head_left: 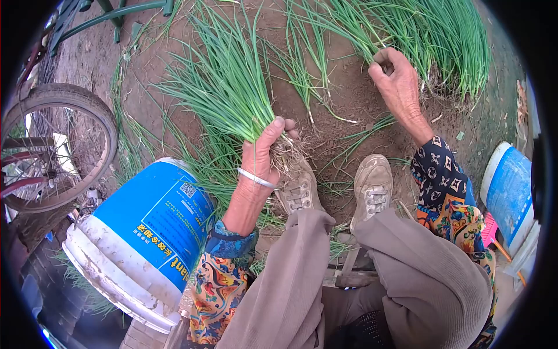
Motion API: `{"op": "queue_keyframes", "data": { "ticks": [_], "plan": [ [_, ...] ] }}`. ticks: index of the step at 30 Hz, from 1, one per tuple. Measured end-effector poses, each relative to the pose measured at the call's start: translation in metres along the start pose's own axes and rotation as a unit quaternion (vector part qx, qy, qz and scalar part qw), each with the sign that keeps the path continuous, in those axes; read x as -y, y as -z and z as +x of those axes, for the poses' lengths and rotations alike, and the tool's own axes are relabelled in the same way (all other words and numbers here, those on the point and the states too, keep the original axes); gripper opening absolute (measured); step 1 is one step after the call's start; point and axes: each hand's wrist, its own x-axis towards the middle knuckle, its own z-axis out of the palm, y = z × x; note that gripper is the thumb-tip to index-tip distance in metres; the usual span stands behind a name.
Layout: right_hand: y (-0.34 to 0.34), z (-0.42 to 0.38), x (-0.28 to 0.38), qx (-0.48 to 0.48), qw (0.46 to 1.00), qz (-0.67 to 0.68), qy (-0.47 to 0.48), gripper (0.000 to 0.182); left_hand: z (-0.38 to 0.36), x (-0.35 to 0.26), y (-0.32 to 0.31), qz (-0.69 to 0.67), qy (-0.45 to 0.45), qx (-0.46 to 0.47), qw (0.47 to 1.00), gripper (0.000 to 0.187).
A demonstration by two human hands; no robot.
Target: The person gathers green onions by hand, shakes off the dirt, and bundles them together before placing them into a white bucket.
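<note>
1. Our left hand (264, 148) has its fingers clamped on a bunch of green onions (229, 87), roots down by our left shoe (297, 189).
2. Our right hand (398, 81) has its fingers closed around stalks of the onion clump (442, 35) still in the soil (343, 99).
3. Blue bucket (145, 232) lies tipped just left of our left arm; bicycle wheel (55, 145) beyond it.

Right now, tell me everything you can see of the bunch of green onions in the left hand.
The bunch of green onions is a thick sheaf of thin, bright green leaves fanning up and to the left. The left hand grips it just above pale, soil-flecked, stringy roots, which hang by the left shoe. It is held over bare brown soil, clear of the blue bucket.
</note>
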Motion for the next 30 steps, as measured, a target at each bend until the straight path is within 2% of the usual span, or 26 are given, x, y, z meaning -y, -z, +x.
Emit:
{"op": "queue_keyframes", "data": {
  "ticks": [1,3,4,6,7,9,12,14,17,19,22,25,27,29,30],
  "plan": [
    [-0.001,-0.004,0.002,-0.023,0.999,0.024,0.012,0.017,0.0,0.0,-0.001,0.004,-0.004,0.003,1.0,0.018],
    [-0.009,-0.018,0.017,0.043,0.99,0.124,-0.043,0.018,0.001,0.003,-0.002,0.014,0.005,0.003,1.0,0.02],
    [-0.01,-0.026,0.029,0.114,0.982,0.14,-0.052,0.018,0.001,0.004,-0.004,0.023,0.009,0.003,1.0,0.02],
    [-0.013,-0.047,0.061,0.152,0.968,0.2,0.018,0.019,-0.002,0.006,-0.014,0.028,0.02,0.001,0.999,0.024],
    [-0.012,-0.056,0.073,0.2,0.955,0.221,-0.014,0.019,-0.001,0.01,-0.015,0.009,0.019,0.009,1.0,0.025],
    [-0.027,-0.07,0.078,0.153,0.95,0.239,0.132,0.015,0.003,0.017,-0.016,-0.033,0.019,0.031,0.999,0.026],
    [-0.014,-0.058,0.072,0.188,0.947,0.177,0.19,0.011,0.004,0.014,-0.005,-0.019,0.055,0.042,0.997,0.025],
    [-0.015,-0.035,0.048,0.065,0.985,0.069,0.147,0.012,0.001,0.012,-0.005,-0.007,0.046,0.012,0.999,0.022],
    [-0.001,0.001,0.009,0.019,0.992,-0.125,0.018,0.02,0.002,0.012,-0.002,-0.027,0.059,0.015,0.998,0.02],
    [-0.002,0.007,-0.012,0.033,0.985,-0.168,0.023,0.022,0.002,0.013,-0.003,-0.019,0.055,0.012,0.998,0.02],
    [-0.006,0.008,-0.01,0.058,0.988,-0.145,-0.003,0.022,0.003,0.014,-0.002,-0.016,0.046,0.014,0.999,0.019],
    [0.005,0.017,-0.01,0.205,0.966,0.089,-0.129,0.023,0.002,0.012,-0.002,-0.016,0.044,0.017,0.999,0.019],
    [0.014,0.011,0.001,0.179,0.919,0.312,-0.164,0.015,-0.001,0.011,0.0,-0.017,0.046,0.007,0.999,0.019],
    [0.019,0.008,0.005,0.172,0.854,0.451,-0.192,0.016,-0.001,0.01,-0.001,-0.017,0.047,-0.003,0.999,0.02],
    [0.019,0.009,0.002,0.167,0.88,0.397,-0.202,0.017,-0.001,0.01,-0.002,-0.015,0.046,-0.003,0.999,0.02]
  ]
}}
